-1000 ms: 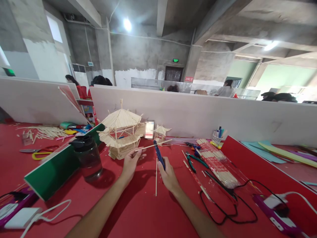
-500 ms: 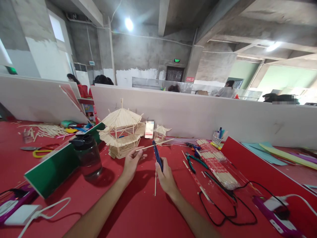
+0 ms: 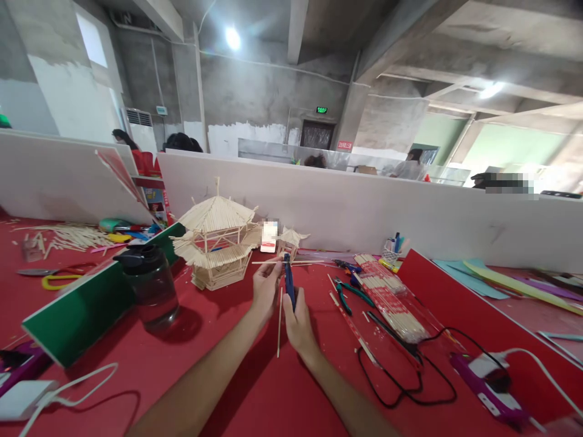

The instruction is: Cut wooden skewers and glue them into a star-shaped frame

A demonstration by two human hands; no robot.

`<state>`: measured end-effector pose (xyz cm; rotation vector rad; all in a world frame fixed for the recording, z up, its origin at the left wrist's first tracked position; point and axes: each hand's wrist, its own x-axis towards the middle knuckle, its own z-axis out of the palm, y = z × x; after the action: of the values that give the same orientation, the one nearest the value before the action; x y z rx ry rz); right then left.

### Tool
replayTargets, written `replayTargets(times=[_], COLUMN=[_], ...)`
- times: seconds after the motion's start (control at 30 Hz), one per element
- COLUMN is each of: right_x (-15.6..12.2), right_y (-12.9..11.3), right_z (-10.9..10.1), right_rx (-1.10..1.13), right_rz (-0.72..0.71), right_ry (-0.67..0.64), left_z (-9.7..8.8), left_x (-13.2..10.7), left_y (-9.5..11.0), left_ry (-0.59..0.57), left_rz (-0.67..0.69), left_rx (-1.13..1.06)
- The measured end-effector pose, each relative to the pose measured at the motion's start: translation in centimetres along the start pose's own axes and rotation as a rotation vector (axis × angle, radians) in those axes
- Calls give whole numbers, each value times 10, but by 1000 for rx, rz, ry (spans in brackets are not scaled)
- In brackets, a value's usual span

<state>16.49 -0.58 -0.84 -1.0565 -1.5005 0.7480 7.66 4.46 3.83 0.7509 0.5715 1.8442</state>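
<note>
My left hand [image 3: 266, 288] pinches a thin wooden stick [image 3: 311, 263] that lies level across the view. Closed around the handles of dark blue pliers [image 3: 289, 284], my right hand [image 3: 299, 323] holds the tool with its jaws at the stick, right beside my left fingertips. Whether the jaws touch the stick I cannot tell. Another stick [image 3: 279, 331] lies on the red table below, between my hands. Behind them, to the left, stands a pavilion model [image 3: 217, 215] built of sticks. A smaller stick pavilion [image 3: 294, 235] and a lit phone [image 3: 269, 238] are at the back.
At left are a water bottle [image 3: 150, 291], a green divider [image 3: 86, 309], scissors [image 3: 61, 279] and loose sticks [image 3: 75, 237]. To the right lie green-handled pliers [image 3: 355, 294], packed sticks [image 3: 392, 303], a black cable [image 3: 387, 400] and a power strip [image 3: 492, 397]. A white partition [image 3: 346, 206] runs behind.
My left hand has moved right along the stick, up to the pliers. The stick has turned from slanted to nearly level. The whole view has shifted slightly.
</note>
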Motion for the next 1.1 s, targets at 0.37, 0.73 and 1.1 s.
replayTargets(times=[0.37,0.73,1.1], right_x=[5,8,7], right_y=[4,5,8], right_z=[-3,-3,-3], right_rx=[-17,-23,-44], right_rz=[34,43,22], right_ry=[32,36,50], left_z=[2,0,2], left_x=[2,6,7], left_y=[-8,-1,-1], left_ry=[9,-28,-36], left_rz=[23,29,50], left_rx=[109,145,163])
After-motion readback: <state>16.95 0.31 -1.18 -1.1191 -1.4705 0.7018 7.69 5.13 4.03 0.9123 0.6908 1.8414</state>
